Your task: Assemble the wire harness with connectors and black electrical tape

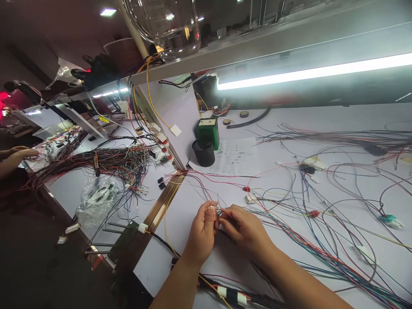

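Note:
My left hand (204, 227) is closed around a small whitish connector (212, 210), its thumb on top. Close on the right, my right hand (243, 225) pinches thin wires (220, 212) where they meet the connector. My fingers cover most of the connector, so its shape is partly hidden. From the hands a long bundle of green, red and blue wires (299, 240) runs across the white table to the lower right. A red connector (246, 189) and a white connector (250, 198) lie just beyond my right hand.
A black mesh cup (203, 152) and a green box (208, 131) stand by the divider, beside a printed sheet (236, 156). Loose wires (347, 171) spread over the right side. A taped harness (231, 296) lies in front. At far left, a co-worker's hand (24, 152) touches another wire pile (106, 163).

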Tool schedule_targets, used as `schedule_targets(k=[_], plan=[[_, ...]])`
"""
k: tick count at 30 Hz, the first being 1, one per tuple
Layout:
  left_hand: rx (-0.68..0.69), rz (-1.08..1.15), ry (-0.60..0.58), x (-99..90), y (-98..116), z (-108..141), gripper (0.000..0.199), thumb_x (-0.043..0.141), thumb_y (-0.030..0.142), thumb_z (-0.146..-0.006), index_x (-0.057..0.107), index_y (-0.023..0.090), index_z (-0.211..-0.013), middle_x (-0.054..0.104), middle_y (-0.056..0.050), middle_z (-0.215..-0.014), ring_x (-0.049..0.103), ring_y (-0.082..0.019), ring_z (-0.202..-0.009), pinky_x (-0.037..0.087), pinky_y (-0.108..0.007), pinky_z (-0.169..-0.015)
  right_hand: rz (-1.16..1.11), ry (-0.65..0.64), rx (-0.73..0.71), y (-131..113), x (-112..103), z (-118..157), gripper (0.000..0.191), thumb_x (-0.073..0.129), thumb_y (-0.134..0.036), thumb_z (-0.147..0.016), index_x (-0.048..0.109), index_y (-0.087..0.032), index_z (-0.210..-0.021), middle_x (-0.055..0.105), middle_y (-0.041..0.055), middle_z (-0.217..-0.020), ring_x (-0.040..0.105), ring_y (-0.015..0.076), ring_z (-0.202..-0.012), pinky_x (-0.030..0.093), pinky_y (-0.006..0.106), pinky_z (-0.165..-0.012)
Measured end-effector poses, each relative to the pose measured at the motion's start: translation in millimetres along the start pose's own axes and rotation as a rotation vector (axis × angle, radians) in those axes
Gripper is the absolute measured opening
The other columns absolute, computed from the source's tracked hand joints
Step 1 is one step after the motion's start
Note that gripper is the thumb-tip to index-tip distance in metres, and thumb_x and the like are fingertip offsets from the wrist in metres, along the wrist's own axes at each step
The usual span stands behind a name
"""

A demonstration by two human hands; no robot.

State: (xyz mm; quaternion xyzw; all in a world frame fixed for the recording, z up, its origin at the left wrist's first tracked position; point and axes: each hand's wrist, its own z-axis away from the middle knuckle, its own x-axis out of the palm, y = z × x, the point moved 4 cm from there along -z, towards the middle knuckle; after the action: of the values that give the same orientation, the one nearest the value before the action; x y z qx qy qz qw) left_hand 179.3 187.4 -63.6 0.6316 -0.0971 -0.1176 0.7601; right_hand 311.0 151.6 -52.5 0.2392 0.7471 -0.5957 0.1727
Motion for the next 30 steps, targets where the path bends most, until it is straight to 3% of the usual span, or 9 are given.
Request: schedule_targets(k=[10,19,30], plan=[[0.043,-0.087,-0.039,0.5,2.3,2.3,0.045,0.042,0.055,-0.09,0.055,0.018,-0.112,0.049,0.0,-0.074,0.043,-0.011,-0.062,0.038,-0.022,-0.056,-0.085,-0.022,-0.015,-3.7,-1.7,0.2,0.009,0.056,-0.022,-0.087,0.059,-0.023,-0.078,0.063,0.0001,-0.075,0.058,0.0146,-0.069,0.044,0.026,-0.064],[-0.005,0.089,0.03,0.0,2.9,1.6,0.048,0.048,0.059,-0.086,0.055,0.018,-0.111,0.042,0.004,-0.065,0.039,-0.009,-0.058,0.035,-0.019,-0.053,-0.214,0.01,0.006,-7.2,-4.8,-0.3,0.01,0.056,-0.022,-0.087,0.06,-0.022,-0.078,0.063,-0.0002,-0.076,0.058,0.0146,-0.072,0.044,0.026,-0.067],[0.053,-0.053,-0.041,-0.2,2.9,4.7,0.046,0.046,0.056,-0.089,0.055,0.017,-0.11,0.046,0.002,-0.067,0.04,-0.01,-0.058,0.035,-0.02,-0.052,-0.168,-0.03,0.028,-2.9,-0.4,3.0,0.01,0.055,-0.024,-0.087,0.059,-0.022,-0.078,0.062,-0.0001,-0.076,0.057,0.0149,-0.071,0.042,0.027,-0.065]])
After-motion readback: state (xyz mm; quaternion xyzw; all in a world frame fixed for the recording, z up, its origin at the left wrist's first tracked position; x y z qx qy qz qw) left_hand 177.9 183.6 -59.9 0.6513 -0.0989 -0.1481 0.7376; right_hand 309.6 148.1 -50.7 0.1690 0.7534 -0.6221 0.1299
